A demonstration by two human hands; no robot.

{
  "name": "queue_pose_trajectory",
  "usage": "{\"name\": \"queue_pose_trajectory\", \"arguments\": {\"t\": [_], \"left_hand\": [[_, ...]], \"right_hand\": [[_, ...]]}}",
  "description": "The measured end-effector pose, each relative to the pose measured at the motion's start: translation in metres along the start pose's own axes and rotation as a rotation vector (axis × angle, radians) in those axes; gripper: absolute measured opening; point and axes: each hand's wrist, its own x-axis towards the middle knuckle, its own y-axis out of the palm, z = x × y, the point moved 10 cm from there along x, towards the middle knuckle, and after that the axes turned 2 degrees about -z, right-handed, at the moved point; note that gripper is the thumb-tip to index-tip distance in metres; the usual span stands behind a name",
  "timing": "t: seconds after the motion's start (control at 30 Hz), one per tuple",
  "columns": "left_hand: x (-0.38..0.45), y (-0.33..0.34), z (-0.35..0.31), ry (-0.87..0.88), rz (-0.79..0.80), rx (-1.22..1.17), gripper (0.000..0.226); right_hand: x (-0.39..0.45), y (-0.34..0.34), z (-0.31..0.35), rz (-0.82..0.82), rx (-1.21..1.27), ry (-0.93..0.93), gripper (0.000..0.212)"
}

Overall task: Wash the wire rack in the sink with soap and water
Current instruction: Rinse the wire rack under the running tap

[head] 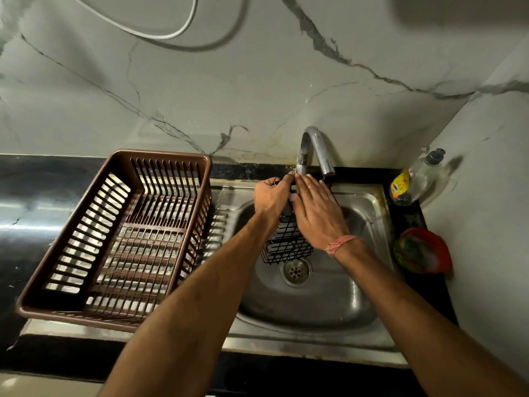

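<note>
A black wire rack [286,246] is held tilted over the steel sink [369,202], its lower end just above the drain [296,271]. My left hand [272,197] grips the rack's upper end, fingers curled round it. My right hand [317,210] lies over the rack's upper part with straight fingers reaching toward the tap [313,150]. The rack's top is hidden behind both hands. No water stream shows from the spout.
A brown plastic dish drainer [120,239] stands on the black counter left of the sink. A clear soap bottle [415,179] and a red bowl [422,250] with a scrubber sit at the sink's right edge, against the marble wall.
</note>
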Motion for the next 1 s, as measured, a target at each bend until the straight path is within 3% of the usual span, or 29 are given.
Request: {"name": "queue_pose_trajectory", "arguments": {"t": [0.07,0.13,0.23,0.4,0.63,0.73,0.83,1.0], "left_hand": [[-0.006,0.008,-0.003,-0.004,0.052,0.017,0.038],[-0.012,0.018,0.0,-0.022,0.107,0.074,0.053],[-0.018,0.035,-0.007,0.024,0.245,0.108,0.051],[-0.023,0.039,-0.009,0.154,0.448,0.27,0.054],[-0.005,-0.023,-0.005,0.323,0.211,0.769,0.064],[0.003,-0.041,-0.003,0.304,0.102,0.745,0.064],[0.007,-0.053,0.002,0.228,-0.003,0.526,0.052],[0.008,-0.061,-0.003,0.25,-0.161,0.529,0.047]], "right_hand": [[0.009,-0.008,-0.016,-0.016,0.045,0.069,0.059],[0.018,-0.019,-0.03,-0.013,0.147,0.161,0.048],[0.026,-0.024,-0.055,0.039,0.298,0.339,0.054],[0.017,-0.028,-0.088,-0.027,0.522,0.504,0.054],[-0.006,-0.026,-0.132,-0.142,0.95,0.862,0.032],[-0.013,-0.009,-0.14,-0.156,1.093,0.916,0.033],[-0.015,0.005,-0.142,-0.128,1.106,0.875,0.036],[-0.005,-0.006,-0.121,-0.024,0.906,0.648,0.051]]}}
